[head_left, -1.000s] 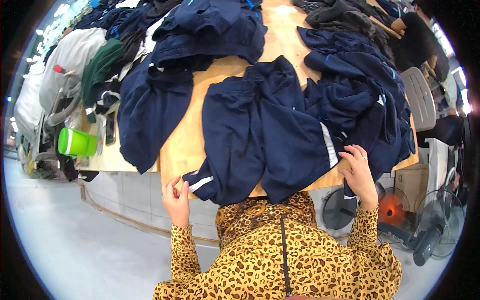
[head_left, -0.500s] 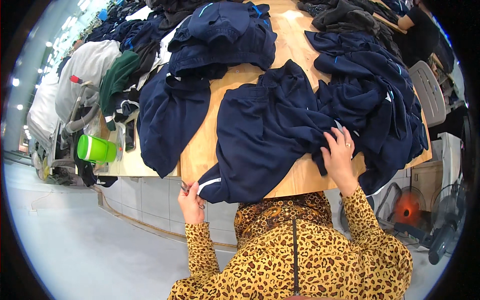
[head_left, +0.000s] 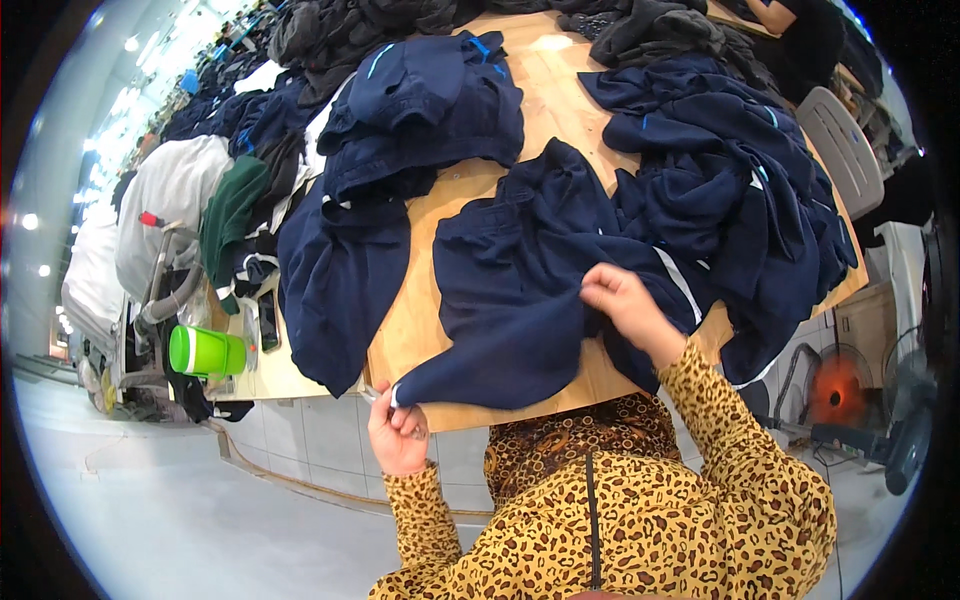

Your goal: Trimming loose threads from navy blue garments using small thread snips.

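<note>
Right now the left hand [head_left: 398, 436] pinches the navy garment's [head_left: 520, 300] white-tipped corner at the wooden table [head_left: 420, 300] edge; the right hand [head_left: 620, 305] grips its middle fold; a green cup [head_left: 205, 352] lies leftward.

The dark navy garment [head_left: 520, 290] lies spread flat on the wooden desk [head_left: 420, 310], near its front edge. It has a thin white stripe along one side. One corner hangs at the desk edge, and the middle part is folded over and bunched.
</note>
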The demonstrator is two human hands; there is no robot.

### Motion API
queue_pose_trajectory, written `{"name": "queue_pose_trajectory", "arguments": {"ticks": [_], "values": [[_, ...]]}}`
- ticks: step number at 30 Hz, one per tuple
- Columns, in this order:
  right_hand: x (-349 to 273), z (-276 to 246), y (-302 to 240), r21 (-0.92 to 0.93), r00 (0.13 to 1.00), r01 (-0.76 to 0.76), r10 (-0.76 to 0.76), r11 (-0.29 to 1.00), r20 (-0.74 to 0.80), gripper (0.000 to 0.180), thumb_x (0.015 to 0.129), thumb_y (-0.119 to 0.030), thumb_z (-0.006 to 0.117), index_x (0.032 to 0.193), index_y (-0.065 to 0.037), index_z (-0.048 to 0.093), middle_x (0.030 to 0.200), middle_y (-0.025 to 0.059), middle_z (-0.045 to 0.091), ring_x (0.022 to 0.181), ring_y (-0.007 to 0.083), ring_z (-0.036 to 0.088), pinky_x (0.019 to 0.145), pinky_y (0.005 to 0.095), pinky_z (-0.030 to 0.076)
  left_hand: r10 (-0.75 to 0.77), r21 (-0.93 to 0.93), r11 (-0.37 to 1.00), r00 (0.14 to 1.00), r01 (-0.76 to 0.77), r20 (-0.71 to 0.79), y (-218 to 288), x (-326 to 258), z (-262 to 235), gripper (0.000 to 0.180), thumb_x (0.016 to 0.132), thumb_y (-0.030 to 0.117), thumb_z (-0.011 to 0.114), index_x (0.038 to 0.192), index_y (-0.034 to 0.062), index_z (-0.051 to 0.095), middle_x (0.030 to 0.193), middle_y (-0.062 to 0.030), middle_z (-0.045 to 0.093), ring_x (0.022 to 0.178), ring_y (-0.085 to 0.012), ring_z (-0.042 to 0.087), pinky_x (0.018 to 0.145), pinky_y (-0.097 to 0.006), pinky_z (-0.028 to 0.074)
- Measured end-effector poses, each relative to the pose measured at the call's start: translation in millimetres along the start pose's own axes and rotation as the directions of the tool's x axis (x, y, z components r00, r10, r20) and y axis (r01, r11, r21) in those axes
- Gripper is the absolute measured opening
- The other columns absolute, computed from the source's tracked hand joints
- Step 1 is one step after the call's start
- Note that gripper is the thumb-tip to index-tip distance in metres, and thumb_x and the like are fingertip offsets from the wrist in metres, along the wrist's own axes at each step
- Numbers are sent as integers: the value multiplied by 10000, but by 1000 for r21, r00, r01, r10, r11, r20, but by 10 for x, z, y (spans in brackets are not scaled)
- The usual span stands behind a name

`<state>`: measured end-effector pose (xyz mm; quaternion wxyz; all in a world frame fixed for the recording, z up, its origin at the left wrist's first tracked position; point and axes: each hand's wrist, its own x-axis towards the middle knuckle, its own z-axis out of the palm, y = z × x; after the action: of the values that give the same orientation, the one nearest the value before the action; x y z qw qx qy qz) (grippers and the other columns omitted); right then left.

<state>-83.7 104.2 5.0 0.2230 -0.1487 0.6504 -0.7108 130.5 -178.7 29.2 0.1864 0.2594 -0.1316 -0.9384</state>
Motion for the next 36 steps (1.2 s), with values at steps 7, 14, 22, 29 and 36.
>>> {"name": "queue_pose_trajectory", "arguments": {"ticks": [7, 14, 22, 29, 36], "values": [[145, -400, 175, -711, 931, 12, -267, 703, -248, 158, 771, -69, 657, 902, -10, 592, 733, 118, 602, 737, 276, 591, 664, 362, 464, 55, 293, 956, 975, 11, -217, -536, 500, -46, 287, 898, 78, 539, 1174, 2, 520, 832, -10, 545, 505, -41, 346, 411, -180, 277], [-309, 42, -44, -672, 786, 334, -589, 661, -189, 180, 729, -80, 714, 862, -27, 604, 871, 111, 585, 833, 282, 550, 730, 354, 455, 452, 892, 301, 874, -338, 179, -615, 336, -1, 353, 835, -26, 553, 1188, -2, 548, 996, -67, 588, 585, -41, 432, 462, -183, 325], [-402, 49, 377, -683, 908, 209, -399, 700, -131, 210, 686, -6, 652, 894, -12, 624, 831, 94, 600, 783, 285, 574, 723, 335, 473, 276, 869, -320, 841, -377, 466, -571, 633, -220, 295, 785, -76, 527, 1039, 24, 638, 912, -120, 619, 726, -186, 581, 648, -292, 465], [-416, -169, 77, -738, 736, 223, -606, 637, -301, 333, 629, 129, 537, 924, -7, 612, 860, 112, 599, 752, 242, 600, 659, 283, 482, 531, 754, -461, 536, -467, 656, -430, 446, -111, 212, 798, -62, 590, 997, -2, 628, 870, -85, 611, 687, -160, 553, 583, -251, 436], [-467, -269, 130, -787, 647, 220, -690, 576, -324, 369, 624, 148, 553, 955, -7, 606, 900, 114, 604, 765, 239, 596, 682, 281, 491, 590, 737, -384, 465, -557, 659, -491, 361, -138, 257, 734, -88, 634, 963, 25, 609, 927, -75, 610, 692, -153, 550, 569, -236, 428]]}}
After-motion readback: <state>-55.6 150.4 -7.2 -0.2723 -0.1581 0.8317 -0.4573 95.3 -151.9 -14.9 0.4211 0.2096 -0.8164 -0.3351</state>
